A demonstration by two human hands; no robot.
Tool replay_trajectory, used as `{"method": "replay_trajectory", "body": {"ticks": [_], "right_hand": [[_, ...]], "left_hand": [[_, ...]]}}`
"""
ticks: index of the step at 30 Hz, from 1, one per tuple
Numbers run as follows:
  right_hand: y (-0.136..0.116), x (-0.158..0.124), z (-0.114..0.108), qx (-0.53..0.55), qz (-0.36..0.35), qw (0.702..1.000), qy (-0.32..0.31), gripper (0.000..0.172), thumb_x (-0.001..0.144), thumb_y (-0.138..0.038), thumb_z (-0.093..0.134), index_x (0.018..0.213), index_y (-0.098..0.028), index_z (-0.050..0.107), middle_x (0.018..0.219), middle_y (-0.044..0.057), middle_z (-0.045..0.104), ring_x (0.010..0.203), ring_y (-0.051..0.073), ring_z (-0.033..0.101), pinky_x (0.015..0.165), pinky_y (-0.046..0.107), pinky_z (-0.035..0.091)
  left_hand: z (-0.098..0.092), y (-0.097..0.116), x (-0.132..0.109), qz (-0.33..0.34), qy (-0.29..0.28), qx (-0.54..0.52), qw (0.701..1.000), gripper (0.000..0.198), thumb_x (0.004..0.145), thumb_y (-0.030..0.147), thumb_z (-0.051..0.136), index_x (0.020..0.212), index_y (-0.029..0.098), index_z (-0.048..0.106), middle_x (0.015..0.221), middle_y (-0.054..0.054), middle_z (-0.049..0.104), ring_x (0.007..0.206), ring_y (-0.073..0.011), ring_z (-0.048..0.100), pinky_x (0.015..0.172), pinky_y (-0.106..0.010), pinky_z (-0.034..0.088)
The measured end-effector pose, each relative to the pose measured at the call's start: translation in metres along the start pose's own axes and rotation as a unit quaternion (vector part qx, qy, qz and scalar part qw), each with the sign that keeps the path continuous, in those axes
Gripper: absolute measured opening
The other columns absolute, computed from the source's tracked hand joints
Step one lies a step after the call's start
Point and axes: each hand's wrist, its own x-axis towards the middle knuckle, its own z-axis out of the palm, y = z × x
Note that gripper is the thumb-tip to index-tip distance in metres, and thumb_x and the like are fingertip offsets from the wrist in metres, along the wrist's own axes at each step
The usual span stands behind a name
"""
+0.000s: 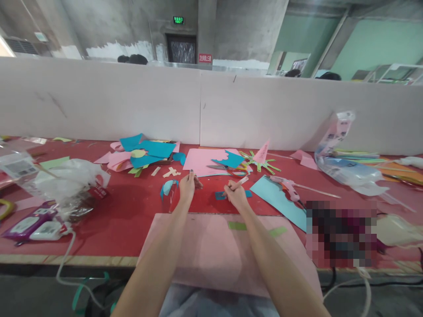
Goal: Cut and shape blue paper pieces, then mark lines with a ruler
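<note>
Red table (132, 211); left hand (187, 187) pinches small piece; right hand (235, 193) grips paper strip (242, 181), angled up-right.

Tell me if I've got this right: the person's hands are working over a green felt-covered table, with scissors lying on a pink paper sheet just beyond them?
Not quite: the felt-covered table is red, not green, as the head view shows. The rest holds: the left hand and right hand work over it, and the scissors lie on the pink paper sheet just beyond them.

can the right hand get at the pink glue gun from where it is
Probably yes: the right hand lies just left of the pink glue gun on the light blue paper sheet, and nothing stands between them.
</note>
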Motion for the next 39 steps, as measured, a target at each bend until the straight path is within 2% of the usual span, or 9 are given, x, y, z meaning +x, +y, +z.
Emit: {"method": "replay_trajectory", "body": {"ticks": [4,9,14,22,28,35,39], "right_hand": [[-0.003,-0.001,-0.002,0.023,0.015,0.999,0.017,0.024,0.073,-0.035,0.046,0.059,-0.025,0.03,0.045,-0.006,0.053,0.044,0.014,0.057,0.043,0.022,0.04],[-0.008,-0.003,-0.004,0.038,0.023,0.997,0.058,0.028,0.075,-0.039,0.049,0.059,-0.025,0.031,0.038,-0.007,0.045,0.042,0.015,0.056,0.041,0.023,0.041],[-0.005,-0.003,-0.003,0.021,0.01,0.999,0.026,0.03,0.076,-0.041,0.05,0.058,-0.025,0.031,0.036,-0.007,0.043,0.041,0.015,0.056,0.042,0.023,0.042],[-0.002,-0.001,-0.002,-0.012,0.001,0.999,0.03,0.029,0.077,-0.037,0.048,0.057,-0.025,0.031,0.037,-0.006,0.046,0.047,0.016,0.06,0.044,0.021,0.042],[-0.004,-0.003,-0.002,-0.004,0.004,1.0,0.021,0.028,0.076,-0.036,0.049,0.057,-0.025,0.031,0.035,-0.007,0.044,0.049,0.017,0.062,0.044,0.021,0.042],[0.0,-0.001,-0.001,-0.008,0.014,0.999,0.044,0.025,0.074,-0.031,0.048,0.056,-0.024,0.031,0.046,-0.005,0.056,0.04,0.013,0.055,0.042,0.021,0.042],[-0.001,-0.001,-0.002,0.013,0.019,0.999,0.036,0.024,0.075,-0.033,0.047,0.057,-0.025,0.034,0.042,-0.006,0.053,0.04,0.014,0.055,0.044,0.022,0.044]], "left_hand": [[0.0,0.001,0.0,-0.004,-0.004,0.0,1.0,0.043,0.08,0.056,0.045,0.057,0.019,0.05,0.043,-0.004,0.059,0.045,-0.0205,0.062,0.045,-0.028,0.048],[0.001,-0.002,0.002,0.009,0.0,0.001,1.0,0.04,0.081,0.051,0.045,0.058,0.018,0.051,0.044,-0.003,0.06,0.043,-0.0196,0.061,0.046,-0.028,0.049],[0.002,-0.001,0.002,0.007,-0.003,-0.008,1.0,0.041,0.081,0.051,0.045,0.057,0.018,0.05,0.042,-0.003,0.059,0.041,-0.0187,0.06,0.045,-0.027,0.049],[0.001,0.0,0.001,0.008,-0.005,-0.008,1.0,0.04,0.081,0.05,0.046,0.058,0.018,0.051,0.042,-0.003,0.059,0.041,-0.0187,0.061,0.043,-0.026,0.047],[0.0,0.0,0.001,0.009,-0.002,0.001,1.0,0.047,0.081,0.057,0.045,0.056,0.017,0.053,0.044,-0.005,0.06,0.042,-0.0193,0.061,0.043,-0.026,0.047],[0.002,0.011,-0.011,0.031,0.002,0.038,0.999,0.061,0.08,0.066,0.042,0.042,0.018,0.048,0.035,-0.004,0.051,0.03,-0.0128,0.048,0.035,-0.022,0.04],[0.0,0.011,-0.012,0.056,0.025,0.061,0.996,0.06,0.082,0.062,0.044,0.04,0.019,0.044,0.031,-0.002,0.044,0.029,-0.0112,0.044,0.035,-0.021,0.036]]}}
